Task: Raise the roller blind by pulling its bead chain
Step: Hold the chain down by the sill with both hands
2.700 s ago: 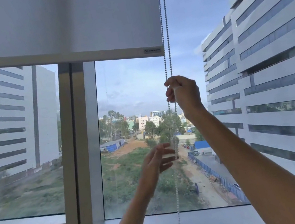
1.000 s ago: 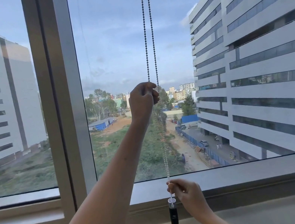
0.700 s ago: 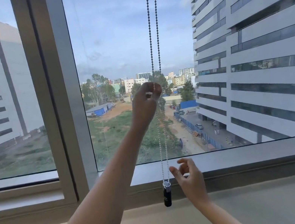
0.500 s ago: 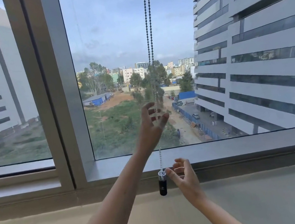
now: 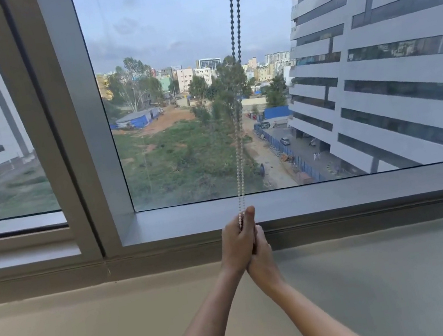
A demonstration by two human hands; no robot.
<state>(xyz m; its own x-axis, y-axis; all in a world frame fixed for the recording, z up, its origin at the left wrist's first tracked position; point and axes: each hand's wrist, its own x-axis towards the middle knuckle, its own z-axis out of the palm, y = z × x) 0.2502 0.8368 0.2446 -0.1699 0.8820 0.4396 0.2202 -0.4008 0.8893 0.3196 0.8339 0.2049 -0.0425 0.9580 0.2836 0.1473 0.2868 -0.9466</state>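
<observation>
Your left hand and right hand were closed together on the bead chain near the sill; it was thin, limp and probably slippery, so pinching across the beads served best.

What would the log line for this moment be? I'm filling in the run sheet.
step: pulling chain | left hand: shut on bead chain | right hand: pressed against left, at chain | blind: out of view

The left hand and the right hand are pressed together, palm against palm, both forearms stretched forward.
</observation>
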